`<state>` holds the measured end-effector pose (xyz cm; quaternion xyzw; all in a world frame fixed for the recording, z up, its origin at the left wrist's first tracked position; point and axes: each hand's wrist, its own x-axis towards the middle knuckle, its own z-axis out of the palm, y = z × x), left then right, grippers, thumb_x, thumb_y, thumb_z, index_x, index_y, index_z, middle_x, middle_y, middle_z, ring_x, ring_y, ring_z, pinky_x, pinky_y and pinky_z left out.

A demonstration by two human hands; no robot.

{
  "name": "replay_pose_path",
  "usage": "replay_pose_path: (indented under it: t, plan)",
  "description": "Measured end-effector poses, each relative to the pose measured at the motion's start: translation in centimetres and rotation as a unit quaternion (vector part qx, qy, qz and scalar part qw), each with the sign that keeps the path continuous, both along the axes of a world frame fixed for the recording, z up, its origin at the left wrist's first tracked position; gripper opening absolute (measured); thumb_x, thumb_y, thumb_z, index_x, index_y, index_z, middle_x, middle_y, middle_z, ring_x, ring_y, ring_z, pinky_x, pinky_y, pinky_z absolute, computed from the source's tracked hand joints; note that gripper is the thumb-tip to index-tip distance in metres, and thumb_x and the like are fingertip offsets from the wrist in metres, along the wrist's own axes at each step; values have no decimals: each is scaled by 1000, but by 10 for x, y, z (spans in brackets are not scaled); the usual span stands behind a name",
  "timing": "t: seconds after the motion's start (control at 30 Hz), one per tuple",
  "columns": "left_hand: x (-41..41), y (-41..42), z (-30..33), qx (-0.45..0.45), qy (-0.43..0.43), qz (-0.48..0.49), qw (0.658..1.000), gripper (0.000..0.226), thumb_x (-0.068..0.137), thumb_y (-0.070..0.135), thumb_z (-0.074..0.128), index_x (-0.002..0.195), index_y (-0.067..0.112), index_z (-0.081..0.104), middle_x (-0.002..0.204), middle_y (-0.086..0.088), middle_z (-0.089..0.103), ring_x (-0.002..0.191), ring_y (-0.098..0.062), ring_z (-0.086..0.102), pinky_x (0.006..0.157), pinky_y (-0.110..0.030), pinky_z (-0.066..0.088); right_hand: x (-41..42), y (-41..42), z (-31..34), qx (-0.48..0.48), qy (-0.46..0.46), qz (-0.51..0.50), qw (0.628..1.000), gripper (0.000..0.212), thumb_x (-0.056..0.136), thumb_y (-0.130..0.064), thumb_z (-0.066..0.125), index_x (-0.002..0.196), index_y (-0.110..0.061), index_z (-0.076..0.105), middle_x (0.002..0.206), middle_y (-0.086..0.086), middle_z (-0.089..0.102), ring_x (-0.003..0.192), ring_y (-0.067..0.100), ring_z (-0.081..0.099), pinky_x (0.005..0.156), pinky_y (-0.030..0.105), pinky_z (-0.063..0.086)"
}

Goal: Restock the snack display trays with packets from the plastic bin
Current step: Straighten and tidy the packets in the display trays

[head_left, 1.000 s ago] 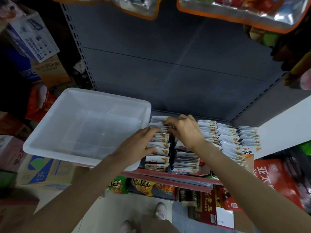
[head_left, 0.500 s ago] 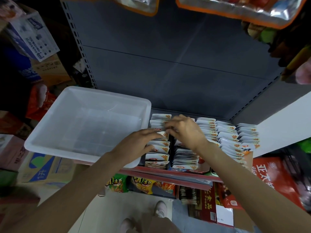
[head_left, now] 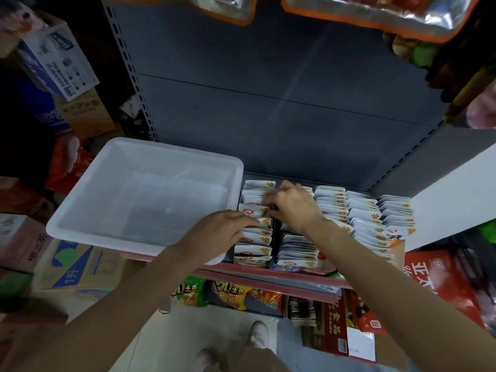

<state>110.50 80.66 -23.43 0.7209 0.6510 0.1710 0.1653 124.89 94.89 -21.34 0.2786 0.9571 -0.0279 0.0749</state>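
The left hand (head_left: 222,226) rests flat, fingers straight, on the leftmost row of packets (head_left: 255,237) in the display trays (head_left: 303,267). The right hand (head_left: 292,208), fingers curled, pinches packets farther back; a careless tug would likely topple the upright rows. The plastic bin (head_left: 139,194), apparently empty, crowds the shelf's left side.

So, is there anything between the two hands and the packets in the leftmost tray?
Nothing visible. The left hand rests directly on the packets in the leftmost tray, and the right hand touches packets further back.
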Motion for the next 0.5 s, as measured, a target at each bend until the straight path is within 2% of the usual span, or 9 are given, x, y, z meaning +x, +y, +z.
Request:
replay_pose_path:
  t: [0.1,0.2,0.27,0.33,0.37,0.43,0.5]
  plan:
    - [1,-1,1,2,-1,-7,1000,42,93,13,55,132,29,53,128,3,59,114,-15,55,93,-26,43,-5,-5,-10,44,0,-8,999,22,93,-33,52,108,-24,65,110,-1,65,115,20,41,90,30,32]
    - [1,0,-1,-2,-1,-8,1000,42,92,17,58,132,28,52,127,4,56,114,-13,52,88,-19,38,-7,-8,-16,50,21,-9,999,19,91,-24,54,105,-24,66,105,-3,66,112,19,44,87,30,32]
    - [2,1,-3,-11,-2,-7,1000,43,91,18,60,132,25,51,126,4,52,115,-13,47,84,-17,35,-4,-8,-10,67,86,-4,994,8,82,-19,67,88,-21,71,89,-3,67,96,20,55,79,31,38]
    - [2,4,-4,-4,0,1,1000,43,89,14,61,130,22,50,126,2,50,116,-14,46,82,-19,36,1,-7,-4,105,172,17,979,13,65,-11,81,69,-18,70,68,-3,62,70,22,59,63,28,42]
    - [4,5,-5,1,-2,9,1000,44,89,12,61,130,20,49,127,1,50,117,-15,46,83,-21,37,4,-8,-1,117,177,23,977,16,62,-9,82,68,-18,70,66,-3,61,65,22,59,60,26,42]
    - [7,6,-7,5,-16,42,999,45,89,12,60,131,19,45,130,1,48,118,-15,46,87,-24,41,7,-10,-2,98,121,39,987,25,68,-4,77,87,-20,74,80,0,65,76,23,62,67,28,45]
    - [9,6,-7,4,-53,90,995,46,88,13,63,129,17,43,127,-2,46,117,-16,47,89,-29,46,8,-14,-6,41,55,25,997,39,83,-4,62,117,-23,66,106,4,65,100,26,59,84,31,45]
